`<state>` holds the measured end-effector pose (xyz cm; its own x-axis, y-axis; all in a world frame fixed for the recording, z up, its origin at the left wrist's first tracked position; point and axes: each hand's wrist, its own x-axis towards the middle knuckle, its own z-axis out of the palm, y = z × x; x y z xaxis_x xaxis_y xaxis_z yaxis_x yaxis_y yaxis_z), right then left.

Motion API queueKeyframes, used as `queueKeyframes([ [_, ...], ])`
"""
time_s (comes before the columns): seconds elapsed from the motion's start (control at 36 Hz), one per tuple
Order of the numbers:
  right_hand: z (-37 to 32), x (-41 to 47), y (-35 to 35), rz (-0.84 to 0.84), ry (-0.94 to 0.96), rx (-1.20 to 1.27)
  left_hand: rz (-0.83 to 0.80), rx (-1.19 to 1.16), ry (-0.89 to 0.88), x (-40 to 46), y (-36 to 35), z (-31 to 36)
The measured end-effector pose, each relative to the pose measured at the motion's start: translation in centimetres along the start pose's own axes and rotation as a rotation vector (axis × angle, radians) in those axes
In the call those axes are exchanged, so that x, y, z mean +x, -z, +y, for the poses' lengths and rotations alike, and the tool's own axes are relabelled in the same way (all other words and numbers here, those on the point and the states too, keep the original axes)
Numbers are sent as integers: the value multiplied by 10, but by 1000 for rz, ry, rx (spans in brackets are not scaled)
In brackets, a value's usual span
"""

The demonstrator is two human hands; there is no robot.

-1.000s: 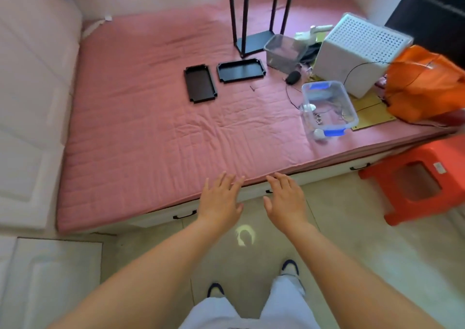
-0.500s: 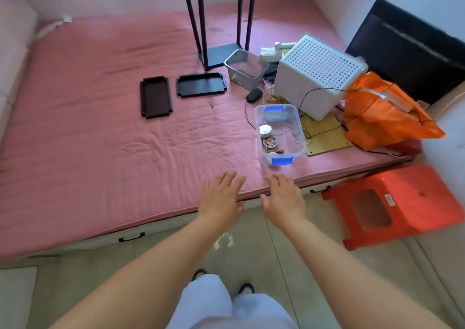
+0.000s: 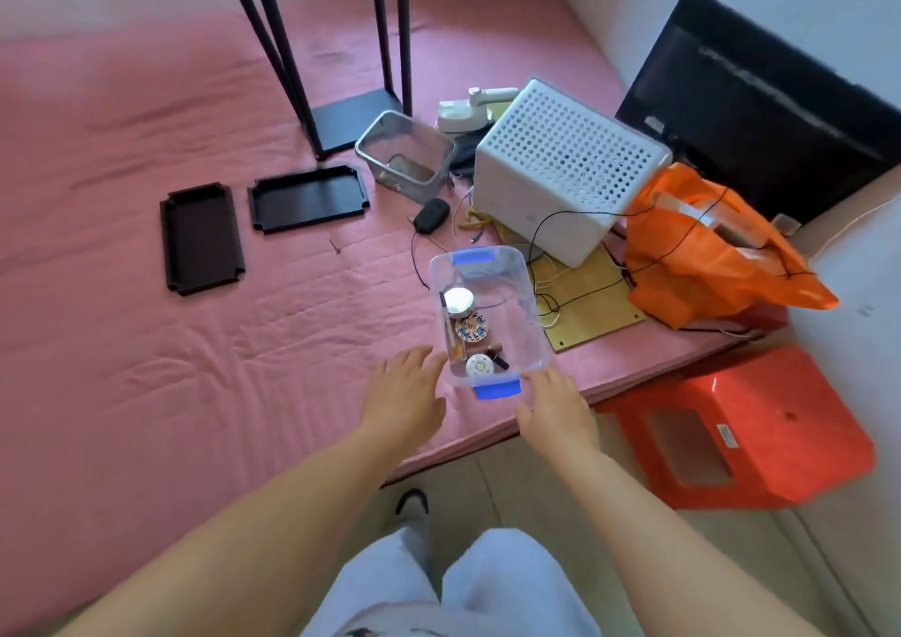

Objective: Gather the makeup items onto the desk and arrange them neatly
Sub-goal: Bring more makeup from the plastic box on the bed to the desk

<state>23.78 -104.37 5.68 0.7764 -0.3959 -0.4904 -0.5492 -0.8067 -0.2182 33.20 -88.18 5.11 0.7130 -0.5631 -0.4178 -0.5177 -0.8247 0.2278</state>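
A clear plastic box (image 3: pixel 529 295) with blue clips sits on the pink mattress near its front edge. Inside lie several makeup items: a silver-lidded jar (image 3: pixel 459 300), a patterned round compact (image 3: pixel 471 328), a small white round case (image 3: pixel 479 366), a dark lipstick (image 3: pixel 498 357) and a brush along the left wall. My left hand (image 3: pixel 405 392) hovers with straight fingers just left of the box's near corner. My right hand (image 3: pixel 555 407) is spread at the box's near right corner, by the blue clip (image 3: pixel 496 389). Neither hand holds anything.
Two black trays (image 3: pixel 202 238) (image 3: pixel 308 197) lie on the mattress (image 3: pixel 146 344) to the left. Behind the box stand a black metal rack (image 3: pixel 341 75), a clear bin (image 3: pixel 404 156), a white perforated crate (image 3: pixel 565 168), cables and an orange bag (image 3: pixel 707 246). A red stool (image 3: pixel 741 436) stands on the floor at right.
The view has come closer and turned right. Both hands moved forward from the bed's edge to either side of the clear box's near end.
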Motion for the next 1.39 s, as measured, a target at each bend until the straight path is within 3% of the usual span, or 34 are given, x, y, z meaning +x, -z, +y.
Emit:
queueKeyframes([
  [0.19, 14, 65, 8, -146, 16, 48, -48, -51, 57, 60, -1, 12],
  [0.5, 23, 189, 9, -273, 199, -2, -14, -162, 213, 174, -10, 34],
  [0.72, 37, 253, -46, -343, 221, -25, -126, -209, 220, 256, -70, 26],
  [0.89, 43, 286, -97, -375, 166, 13, -119, -252, 233, 295, -118, 11],
  [1.19, 39, 330, -155, -264, 70, 29, -13, -213, 234, 348, -168, -4],
  [1.39, 25, 342, -183, -163, -30, 70, -28, -222, 228, 357, -179, -9],
])
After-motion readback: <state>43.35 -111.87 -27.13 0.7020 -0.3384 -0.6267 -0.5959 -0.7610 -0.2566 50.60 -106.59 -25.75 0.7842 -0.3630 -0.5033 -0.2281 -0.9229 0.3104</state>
